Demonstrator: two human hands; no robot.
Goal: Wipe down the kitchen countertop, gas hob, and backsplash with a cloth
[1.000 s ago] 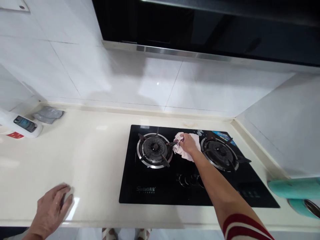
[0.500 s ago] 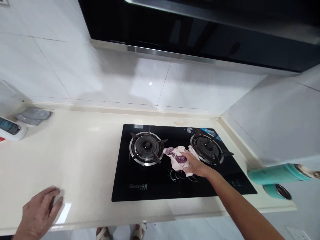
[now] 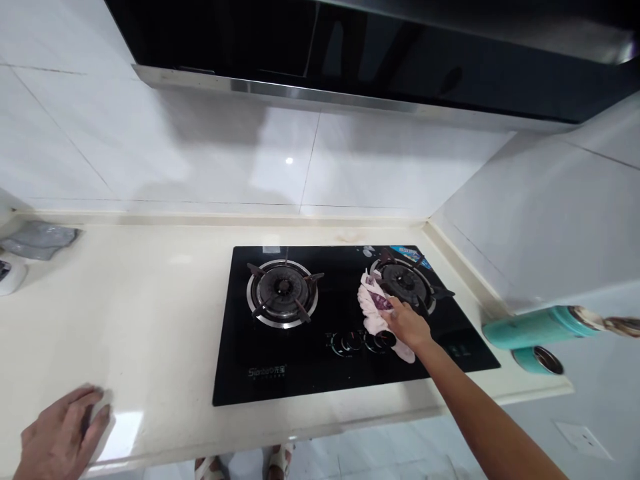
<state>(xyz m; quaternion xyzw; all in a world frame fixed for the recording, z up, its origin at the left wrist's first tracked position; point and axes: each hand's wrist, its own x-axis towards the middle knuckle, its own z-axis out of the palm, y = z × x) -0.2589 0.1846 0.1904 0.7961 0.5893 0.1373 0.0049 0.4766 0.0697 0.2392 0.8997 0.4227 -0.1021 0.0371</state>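
My right hand (image 3: 407,325) grips a pink and purple cloth (image 3: 371,310) against the black glass gas cooktop (image 3: 280,360). The cloth is bunched beside the right burner (image 3: 403,283), and its lower end trails past the control knobs (image 3: 353,340). Part of the cloth is hidden under my fingers. To the left of the cooktop, my left hand (image 3: 65,427) rests on the pale countertop (image 3: 150,333) with loosely bent fingers, thumb apart, holding nothing. The left burner (image 3: 283,287) with its dark pan supports stands uncovered.
A black range hood (image 3: 350,60) hangs above. At the right end are a turquoise bottle (image 3: 540,327) and a small turquoise cup (image 3: 537,360). A grey plastic packet (image 3: 40,239) lies at the far left, near a partly visible white object (image 3: 11,277).
My right hand has moved the cloth rightward, from between the burners to the right burner's edge, exposing the knobs. The view has shifted a little; my left hand stays on the countertop.
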